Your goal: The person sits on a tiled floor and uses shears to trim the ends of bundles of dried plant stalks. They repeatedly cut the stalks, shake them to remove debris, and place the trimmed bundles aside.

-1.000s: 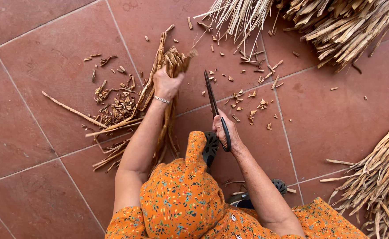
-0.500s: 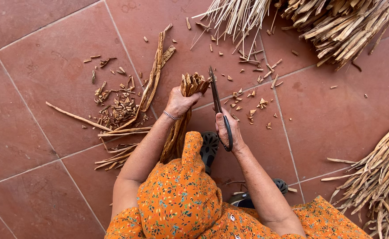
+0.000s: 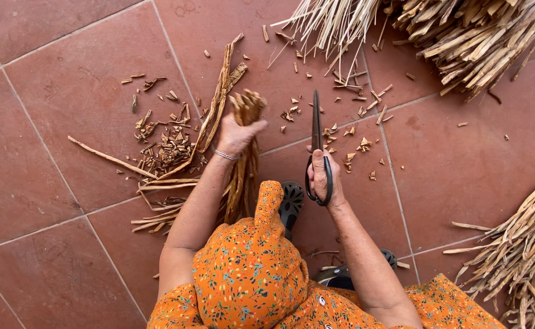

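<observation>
- Nearest you, at 6 o'clock, your orange flowered garment [image 3: 249, 274] fills the lower view, with dark sandals [image 3: 292, 204] just beyond the raised knee
- Your left hand [image 3: 238, 135], at about 11 o'clock from the knee, is clenched round a bundle of brown bark strips [image 3: 243, 164]; its upper ends stick out above the fist and the rest hangs back toward your lap
- Your right hand [image 3: 325, 173], at about 1 o'clock, grips the loop handles of the black scissors [image 3: 316, 146]; the blades look closed and point away toward 12 o'clock, apart from the bundle
- What could go wrong, as I judge it: your left fist sits high on the strips, so blades brought in close to it could nick your fingers; the uneven, loosely bunched ends could slip or splay when squeezed and give a ragged cut; the points could catch the tiled floor [image 3: 66, 91] if you tip them down
- Small trimmed chips [image 3: 359, 143] lie scattered just past the scissors, and could slide underfoot
- At 10 o'clock a heap of bark scraps [image 3: 170, 149] and long curled strips [image 3: 218, 103] lies on the tiles
- Farther out, a pile of pale sticks [image 3: 462, 36] lies at 1 o'clock and another stick pile [image 3: 523, 244] at 4 o'clock
- No packages, labels or signs show anywhere in view
</observation>
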